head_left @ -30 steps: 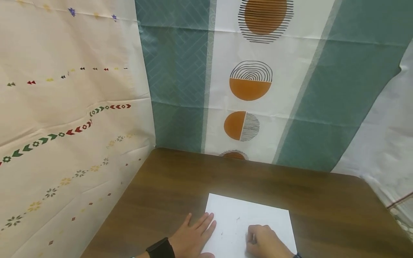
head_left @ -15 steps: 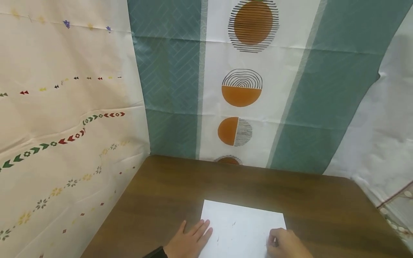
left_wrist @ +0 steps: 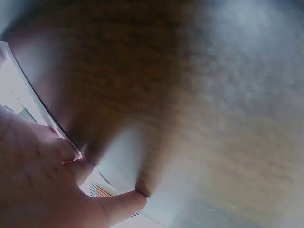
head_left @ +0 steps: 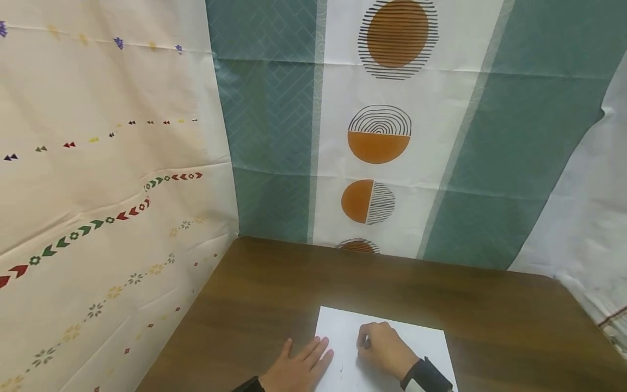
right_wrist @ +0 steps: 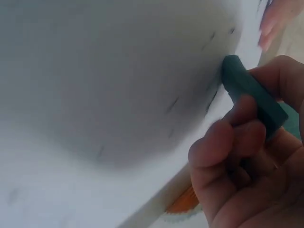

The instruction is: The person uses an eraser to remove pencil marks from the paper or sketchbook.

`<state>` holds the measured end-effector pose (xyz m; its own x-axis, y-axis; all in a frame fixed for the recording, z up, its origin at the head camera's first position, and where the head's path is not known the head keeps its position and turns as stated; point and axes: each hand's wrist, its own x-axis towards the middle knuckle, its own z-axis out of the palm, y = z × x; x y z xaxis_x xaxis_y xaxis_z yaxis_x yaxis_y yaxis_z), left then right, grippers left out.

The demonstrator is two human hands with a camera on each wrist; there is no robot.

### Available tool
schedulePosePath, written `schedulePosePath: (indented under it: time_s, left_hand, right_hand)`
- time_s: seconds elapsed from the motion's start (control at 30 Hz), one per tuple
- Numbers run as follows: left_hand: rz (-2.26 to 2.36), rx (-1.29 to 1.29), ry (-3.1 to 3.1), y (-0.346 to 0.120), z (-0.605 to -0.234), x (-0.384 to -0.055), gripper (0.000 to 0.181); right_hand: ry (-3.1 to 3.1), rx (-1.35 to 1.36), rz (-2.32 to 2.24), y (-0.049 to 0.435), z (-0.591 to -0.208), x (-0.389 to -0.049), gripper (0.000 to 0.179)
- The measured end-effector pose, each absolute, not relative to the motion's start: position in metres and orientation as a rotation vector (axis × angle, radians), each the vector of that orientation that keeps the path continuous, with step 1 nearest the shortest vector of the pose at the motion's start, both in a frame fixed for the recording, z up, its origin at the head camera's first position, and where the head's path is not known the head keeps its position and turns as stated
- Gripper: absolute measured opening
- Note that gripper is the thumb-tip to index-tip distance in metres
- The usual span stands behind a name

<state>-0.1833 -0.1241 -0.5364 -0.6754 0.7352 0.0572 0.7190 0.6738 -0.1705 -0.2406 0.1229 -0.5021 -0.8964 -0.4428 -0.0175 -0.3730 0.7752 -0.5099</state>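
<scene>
A white sheet of paper (head_left: 425, 344) lies on the wooden table. My right hand (head_left: 386, 349) pinches a small dark green eraser (right_wrist: 251, 92) between thumb and fingers, over the upper middle of the sheet. In the right wrist view the eraser's rounded end touches or nearly touches the paper, close to several short dark marks (right_wrist: 212, 99). My left hand (head_left: 297, 371) rests flat with spread fingers on the sheet's left edge. The left wrist view shows its thumb and fingers by the paper's edge, partly blurred.
The brown wooden table (head_left: 274, 283) extends around the paper. Behind it hangs a green and white cloth (head_left: 274, 136) with orange circles. A cream patterned cloth (head_left: 122, 245) hangs along the left side, and a white cloth (head_left: 583, 218) on the right.
My right hand went to the sheet's right edge, then back left and up to its upper middle, still holding the eraser. My left hand keeps its place; the head view shifted slightly.
</scene>
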Motion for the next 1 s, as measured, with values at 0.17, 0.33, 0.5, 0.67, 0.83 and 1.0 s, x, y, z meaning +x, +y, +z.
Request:
schedulePosePath:
  time_s: [0.17, 0.33, 0.5, 0.67, 0.83, 1.0]
  left_hand:
    - [0.153, -1.234, -2.838, -0.120, -0.533, -0.182, 0.084]
    - [0.138, -1.253, -2.837, -0.119, -0.532, -0.180, 0.085]
    - [0.115, -1.247, -2.871, -0.119, -0.528, -0.181, 0.089]
    - [0.149, -1.233, -2.866, -0.120, -0.525, -0.183, 0.094]
    - [0.100, -1.241, -2.897, -0.121, -0.524, -0.184, 0.095]
    - [0.091, -1.236, -2.896, -0.119, -0.524, -0.185, 0.094]
  right_hand:
    - [2.928, -0.502, -0.718, 0.160, -0.502, -0.232, 0.012]
    - [2.951, -0.220, -0.679, 0.208, -0.501, -0.225, 0.010]
    - [2.957, -0.091, -0.678, 0.230, -0.496, -0.223, 0.006]
    - [3.005, -0.297, -0.822, 0.215, -0.494, -0.214, 0.007]
    - [2.991, -0.520, -0.813, 0.193, -0.500, -0.207, 0.011]
    - [3.039, -0.420, -0.722, 0.192, -0.506, -0.207, 0.013]
